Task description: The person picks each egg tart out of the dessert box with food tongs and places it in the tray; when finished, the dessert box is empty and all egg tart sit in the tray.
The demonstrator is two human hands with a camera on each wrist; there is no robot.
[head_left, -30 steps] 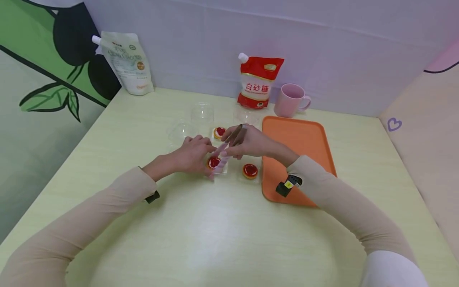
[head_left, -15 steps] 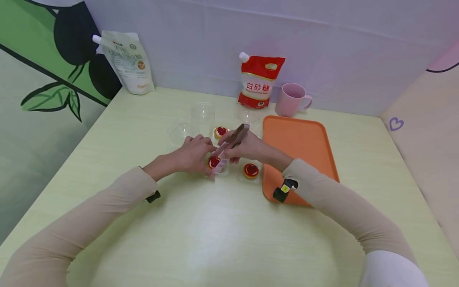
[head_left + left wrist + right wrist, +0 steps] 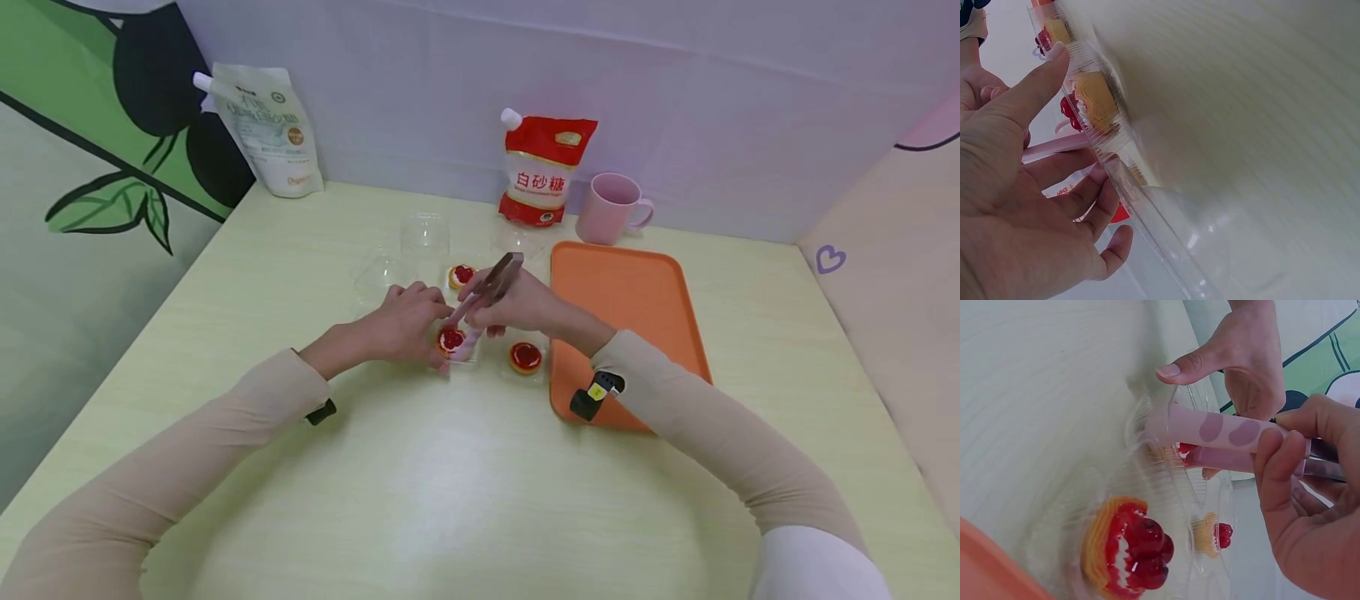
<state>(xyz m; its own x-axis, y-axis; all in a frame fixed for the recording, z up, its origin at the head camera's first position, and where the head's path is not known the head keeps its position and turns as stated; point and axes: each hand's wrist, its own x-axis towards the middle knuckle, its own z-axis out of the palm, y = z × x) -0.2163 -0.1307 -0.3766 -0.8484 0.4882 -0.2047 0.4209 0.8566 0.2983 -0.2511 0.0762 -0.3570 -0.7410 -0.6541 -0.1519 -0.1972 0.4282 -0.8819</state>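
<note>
My left hand (image 3: 405, 325) holds a clear plastic box (image 3: 1107, 134) by its edges, thumb on one side and fingertips on the other. Inside sits a small tart (image 3: 452, 340) topped with red fruit and white cream. My right hand (image 3: 521, 302) grips tongs (image 3: 1229, 432) with metal handles and pink, dark-spotted arms. The tongs' tips reach down into the box beside the tart, one arm covering part of it in the right wrist view. A second fruit tart (image 3: 525, 357) rests in its own clear base to the right, and a third (image 3: 461, 277) behind.
Clear lids (image 3: 425, 236) stand behind the left hand. An orange tray (image 3: 626, 292) lies on the right. At the back are a red-and-white sugar pouch (image 3: 542, 171), a pink mug (image 3: 611, 208) and a pale pouch (image 3: 270, 133) at far left.
The tongs' handle end has tipped up slightly and their arms look closer together. My right wrist has shifted a little left. The tart has moved slightly right; my left hand stays put.
</note>
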